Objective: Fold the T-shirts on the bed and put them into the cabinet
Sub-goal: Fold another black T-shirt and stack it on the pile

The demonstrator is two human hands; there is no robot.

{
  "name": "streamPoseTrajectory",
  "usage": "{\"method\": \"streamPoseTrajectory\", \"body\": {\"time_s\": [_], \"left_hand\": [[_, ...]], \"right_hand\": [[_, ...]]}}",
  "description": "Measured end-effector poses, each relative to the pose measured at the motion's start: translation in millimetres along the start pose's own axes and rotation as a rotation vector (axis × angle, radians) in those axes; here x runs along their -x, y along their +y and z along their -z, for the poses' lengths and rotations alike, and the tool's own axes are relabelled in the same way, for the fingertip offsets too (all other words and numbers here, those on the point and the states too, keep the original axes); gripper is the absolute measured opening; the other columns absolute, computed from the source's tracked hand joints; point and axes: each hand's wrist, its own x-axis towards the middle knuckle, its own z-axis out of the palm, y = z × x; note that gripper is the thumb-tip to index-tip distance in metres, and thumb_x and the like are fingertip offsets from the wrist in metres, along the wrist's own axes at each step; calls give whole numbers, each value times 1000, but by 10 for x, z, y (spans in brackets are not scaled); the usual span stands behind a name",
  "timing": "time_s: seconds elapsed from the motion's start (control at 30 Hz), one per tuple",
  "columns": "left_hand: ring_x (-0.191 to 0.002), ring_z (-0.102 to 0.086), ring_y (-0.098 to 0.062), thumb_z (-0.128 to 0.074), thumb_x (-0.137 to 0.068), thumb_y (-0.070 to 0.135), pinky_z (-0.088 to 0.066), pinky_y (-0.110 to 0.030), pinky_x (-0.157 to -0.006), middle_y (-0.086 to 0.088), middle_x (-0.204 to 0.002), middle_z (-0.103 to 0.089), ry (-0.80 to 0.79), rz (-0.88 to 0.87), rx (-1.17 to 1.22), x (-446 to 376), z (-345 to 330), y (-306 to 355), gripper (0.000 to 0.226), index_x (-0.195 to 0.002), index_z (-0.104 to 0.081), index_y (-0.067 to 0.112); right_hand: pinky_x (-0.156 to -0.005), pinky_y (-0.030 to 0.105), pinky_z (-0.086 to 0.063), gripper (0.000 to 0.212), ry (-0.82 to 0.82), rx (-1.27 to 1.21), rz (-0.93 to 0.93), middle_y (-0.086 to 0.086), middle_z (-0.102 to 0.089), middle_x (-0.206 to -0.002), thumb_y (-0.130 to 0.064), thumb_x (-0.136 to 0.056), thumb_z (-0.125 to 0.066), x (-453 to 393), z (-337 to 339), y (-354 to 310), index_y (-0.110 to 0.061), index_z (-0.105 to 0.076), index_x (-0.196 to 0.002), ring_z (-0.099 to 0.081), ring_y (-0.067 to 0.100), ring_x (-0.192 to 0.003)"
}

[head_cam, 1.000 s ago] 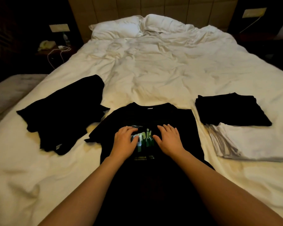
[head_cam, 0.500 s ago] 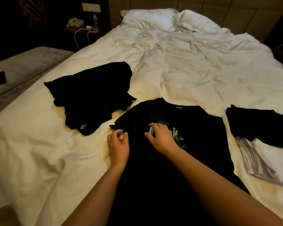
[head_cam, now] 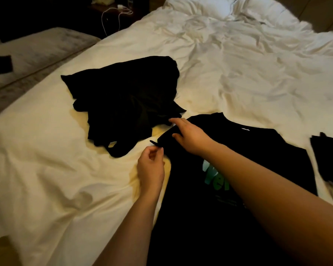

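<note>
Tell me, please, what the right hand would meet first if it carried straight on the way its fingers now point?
Most likely the crumpled black T-shirt. The right hand lies on the sleeve of the spread printed T-shirt, fingers pointing up-left toward that heap's near edge. Only a sliver of white bedsheet separates them, though depth is hard to judge.

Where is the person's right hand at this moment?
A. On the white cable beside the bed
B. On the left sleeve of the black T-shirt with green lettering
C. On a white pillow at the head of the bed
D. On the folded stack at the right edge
B: the right hand reaches across the black T-shirt with green lettering and rests on its left sleeve.
</note>
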Motion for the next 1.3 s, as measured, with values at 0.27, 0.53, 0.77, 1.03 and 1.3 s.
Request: {"method": "streamPoseTrajectory", "body": {"time_s": [0.27,0.53,0.77,1.03,1.3], "left_hand": [[-65,-65,-12,-71,-91,37,-42,-25,-40,-2,-84,-72,9,68,202,-18,7,127,21,-98,-66,17],[-89,-69,-13,-71,-92,21,-56,-22,-73,1,-98,-70,-46,38,346,-63,-27,196,27,-114,-59,11],[-57,-55,-6,-68,-95,23,-45,-18,-60,-22,-92,-68,-87,-55,132,-138,12,121,29,-121,-66,10],[-80,-62,-8,-63,-95,39,-49,-30,-74,9,-84,-68,27,-218,298,-125,60,188,15,-90,-64,25],[-87,-65,-5,-63,-97,25,-50,-28,-83,9,-94,-71,-159,-148,92,-127,-22,92,6,-101,-67,22]], "right_hand": [[-87,31,-48,18,104,-58,99,3,-66,-108,-22,-99,-56,-230,-8,-73,-14,-69,-109,-61,18,-99],[-76,4,-42,10,289,-469,35,-15,-67,-96,-23,-96,-62,-152,-50,-136,-25,-71,-100,-60,-8,-89],[-79,18,-50,7,326,-489,86,-9,-67,-95,-23,-97,-60,-134,49,-269,-27,-66,-94,-62,1,-89],[-68,32,-57,10,362,-521,19,-6,-66,-79,-23,-100,-56,-84,228,-198,-20,-65,-98,-66,10,-69],[-60,34,-58,11,361,-579,31,5,-66,-86,-21,-101,-54,-192,303,-269,-18,-63,-95,-64,16,-67]]}}
